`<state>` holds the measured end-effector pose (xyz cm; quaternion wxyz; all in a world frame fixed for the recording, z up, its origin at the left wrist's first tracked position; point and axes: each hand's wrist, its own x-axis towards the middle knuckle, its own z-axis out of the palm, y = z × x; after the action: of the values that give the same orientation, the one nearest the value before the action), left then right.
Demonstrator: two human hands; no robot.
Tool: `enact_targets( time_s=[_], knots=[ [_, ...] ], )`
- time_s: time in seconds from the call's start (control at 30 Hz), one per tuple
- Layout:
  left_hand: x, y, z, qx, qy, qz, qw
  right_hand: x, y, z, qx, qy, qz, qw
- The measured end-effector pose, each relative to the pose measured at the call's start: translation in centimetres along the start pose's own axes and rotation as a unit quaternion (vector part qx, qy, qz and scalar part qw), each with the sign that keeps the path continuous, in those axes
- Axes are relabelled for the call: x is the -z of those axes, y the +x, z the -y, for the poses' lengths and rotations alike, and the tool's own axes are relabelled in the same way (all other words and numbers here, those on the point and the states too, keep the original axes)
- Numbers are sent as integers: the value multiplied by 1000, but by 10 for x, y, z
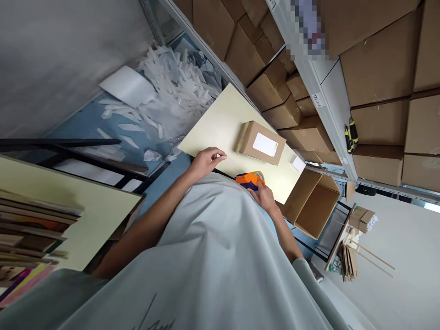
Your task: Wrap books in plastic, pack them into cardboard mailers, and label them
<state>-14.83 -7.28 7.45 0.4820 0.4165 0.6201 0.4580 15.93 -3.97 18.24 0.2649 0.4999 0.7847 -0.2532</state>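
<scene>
An orange and dark blue tape dispenser [250, 180] with a yellowish roll is at the table's near edge. My right hand [265, 197] is closed on its right end, close against my shirt. My left hand [207, 162] hovers by the near left edge of the table, its fingers curled toward the thumb. Nothing shows between them. Beyond both hands, a closed cardboard box [259, 143] lies on the pale yellow tabletop [223, 114]. A white label [265, 145] is on its top face, and neither hand touches the box.
An open cardboard carton [318, 204] stands right of the table, near a small white item [297, 162]. Shelves with stacked boxes [378, 128] rise behind; yellow-black cutters [350, 136] hang there. White scraps [178, 87] cover the floor at left, beside another table [99, 220] with flat packages.
</scene>
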Motion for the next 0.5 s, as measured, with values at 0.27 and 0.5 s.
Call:
enact_targets(
  time_s=[0.27,0.5],
  knots=[
    [16,21,16,15,5,35,999,-11,5,28,-42,25,1,999],
    [9,39,26,10,0,75,997,-20,-1,36,-76,59,-14,995]
  ],
)
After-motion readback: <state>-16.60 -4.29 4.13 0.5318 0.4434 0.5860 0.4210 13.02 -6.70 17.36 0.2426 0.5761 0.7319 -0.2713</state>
